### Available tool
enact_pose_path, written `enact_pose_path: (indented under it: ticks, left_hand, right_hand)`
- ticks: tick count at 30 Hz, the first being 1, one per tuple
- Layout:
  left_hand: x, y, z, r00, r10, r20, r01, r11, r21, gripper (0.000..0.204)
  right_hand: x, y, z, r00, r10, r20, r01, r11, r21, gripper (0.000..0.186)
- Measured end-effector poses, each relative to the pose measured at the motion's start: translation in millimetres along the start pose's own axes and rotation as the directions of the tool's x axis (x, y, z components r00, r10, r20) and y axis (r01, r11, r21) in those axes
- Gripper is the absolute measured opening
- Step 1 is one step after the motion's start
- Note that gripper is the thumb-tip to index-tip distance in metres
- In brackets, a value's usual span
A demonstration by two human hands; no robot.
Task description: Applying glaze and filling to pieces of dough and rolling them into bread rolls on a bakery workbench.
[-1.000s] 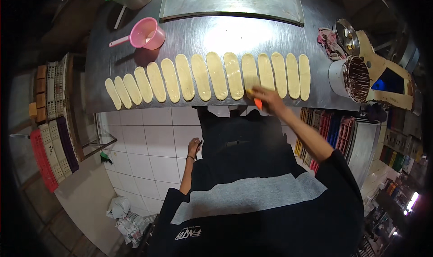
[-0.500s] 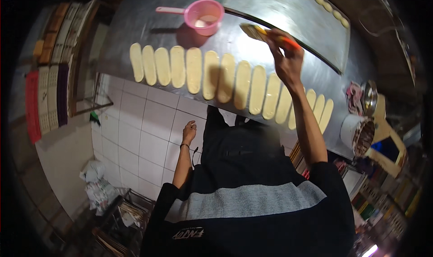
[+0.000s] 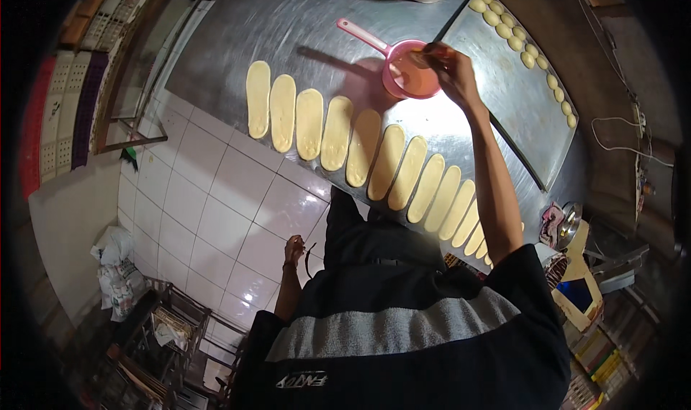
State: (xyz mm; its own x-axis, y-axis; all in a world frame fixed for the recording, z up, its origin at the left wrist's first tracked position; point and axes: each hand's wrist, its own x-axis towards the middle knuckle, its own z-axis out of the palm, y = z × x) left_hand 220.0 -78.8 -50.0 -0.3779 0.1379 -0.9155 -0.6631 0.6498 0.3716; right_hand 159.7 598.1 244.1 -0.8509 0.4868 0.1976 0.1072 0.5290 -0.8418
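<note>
My right hand (image 3: 455,73) is closed around a pastry brush (image 3: 418,57), its bristle end dipped into the pink plastic dipper (image 3: 392,83). Pale liquid shows inside the dipper, whose long handle points up and left; my fingers hide most of the brush's handle. Below it, along the table's near edge, lies a slanting row of several long, flat oval dough pieces (image 3: 309,124); my right forearm covers part of the row's right end. Away from the table, my left hand (image 3: 294,249) hangs low over the tiled floor, fingers loosely bent, with nothing seen in it.
The metal table (image 3: 230,39) carries a large flat tray (image 3: 504,86) at the far right, with several small dough balls (image 3: 515,43) along its far side. A pink cloth (image 3: 551,223) and a metal bowl (image 3: 571,221) sit at the right end. Crates (image 3: 65,115) are stacked at left.
My right hand has brought the brush from above the table, right of the dipper, down into the dipper. The view has turned and shifted. My left hand stays lowered.
</note>
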Motion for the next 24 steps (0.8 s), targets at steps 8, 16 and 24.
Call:
enact_pose_path:
  ticks: [8, 16, 24]
  left_hand:
    - [64, 104, 37, 0.94, 0.327, -0.094, -0.316, 0.942, 0.109, 0.029]
    - [10, 183, 161, 0.885, 0.466, 0.012, -0.464, 0.878, 0.12, 0.032]
    - [-2, -30, 242, 0.844, 0.496, 0.204, -0.506, 0.611, 0.61, 0.033]
  right_hand:
    - [-149, -13, -106, 0.706, 0.688, -0.168, -0.082, 0.315, 0.946, 0.017]
    - [-406, 38, -230, 0.619, 0.726, -0.3, -0.083, 0.44, 0.894, 0.022]
    - [-474, 72, -195, 0.561, 0.809, -0.174, -0.385, 0.441, 0.811, 0.016]
